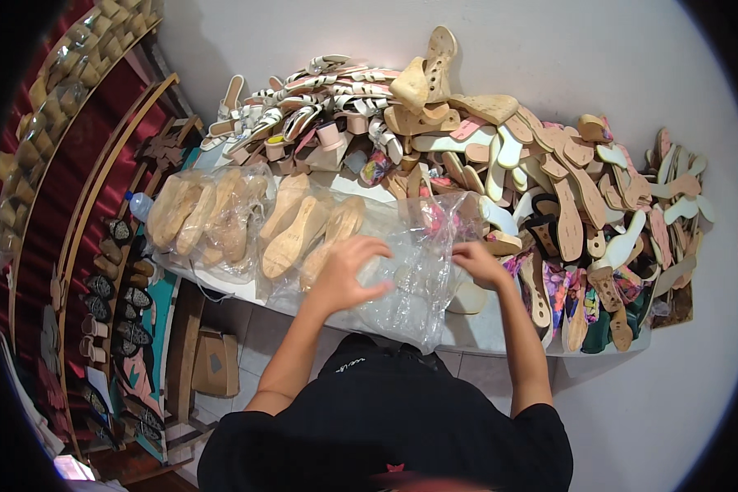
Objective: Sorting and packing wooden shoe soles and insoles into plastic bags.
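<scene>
A clear plastic bag [410, 279] is spread across the front of the table. Tan wooden shoe soles [291, 246] lie in its left part, while its right part is slack and crumpled. My left hand [348, 275] is over the bag beside the soles, fingers curved and thumb apart, with nothing seen in its grasp. At the bag's right edge, my right hand [480, 264] has its fingers closed on the plastic. Farther left lies another clear bag [209, 215], filled with similar wooden soles.
White strappy sandals [303, 107] are heaped at the back left. Loose soles and insoles [578, 189] pile up on the right, with floral pieces among them. A water bottle [139, 205] is at the left end. Shelves of shoes [111, 303] stand left, near a cardboard box [216, 361] on the floor.
</scene>
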`<state>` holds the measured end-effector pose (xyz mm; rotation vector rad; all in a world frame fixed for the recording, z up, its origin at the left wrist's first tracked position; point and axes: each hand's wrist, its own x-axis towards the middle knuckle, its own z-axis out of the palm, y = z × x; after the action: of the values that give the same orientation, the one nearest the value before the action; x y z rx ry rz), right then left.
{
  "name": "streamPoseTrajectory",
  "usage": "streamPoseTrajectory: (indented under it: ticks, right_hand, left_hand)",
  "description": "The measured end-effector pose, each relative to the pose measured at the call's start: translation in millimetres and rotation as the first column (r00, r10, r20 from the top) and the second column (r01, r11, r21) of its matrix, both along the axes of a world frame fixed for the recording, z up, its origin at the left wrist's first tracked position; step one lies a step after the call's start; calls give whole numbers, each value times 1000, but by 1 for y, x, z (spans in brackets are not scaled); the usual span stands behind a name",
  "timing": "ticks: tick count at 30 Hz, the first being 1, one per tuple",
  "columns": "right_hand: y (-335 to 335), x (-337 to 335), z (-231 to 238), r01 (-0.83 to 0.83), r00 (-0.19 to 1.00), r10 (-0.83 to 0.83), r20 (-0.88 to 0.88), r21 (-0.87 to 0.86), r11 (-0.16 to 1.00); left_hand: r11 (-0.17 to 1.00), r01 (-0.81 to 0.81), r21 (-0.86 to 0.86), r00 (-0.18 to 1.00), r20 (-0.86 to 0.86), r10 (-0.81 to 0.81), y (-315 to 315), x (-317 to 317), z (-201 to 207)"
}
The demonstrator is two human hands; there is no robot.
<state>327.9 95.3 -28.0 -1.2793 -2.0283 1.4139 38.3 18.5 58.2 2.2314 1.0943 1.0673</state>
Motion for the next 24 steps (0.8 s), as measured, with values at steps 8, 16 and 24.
streamPoseTrajectory:
  ticks: [8,16,24]
  right_hand:
    - [37,32,55,467,825,-345,-448,195,862]
    - [93,-3,81,329,889,-206,-410,258,908]
    - [221,-16,124,446,869,-301,-393,358,821]
  left_hand:
    - [949,246,-195,674,-669,-312,6,81,-102]
    - [646,331,-688,760,-212,-615,75,57,-65]
    - [989,-134,-65,990,-50,131,237,45,33]
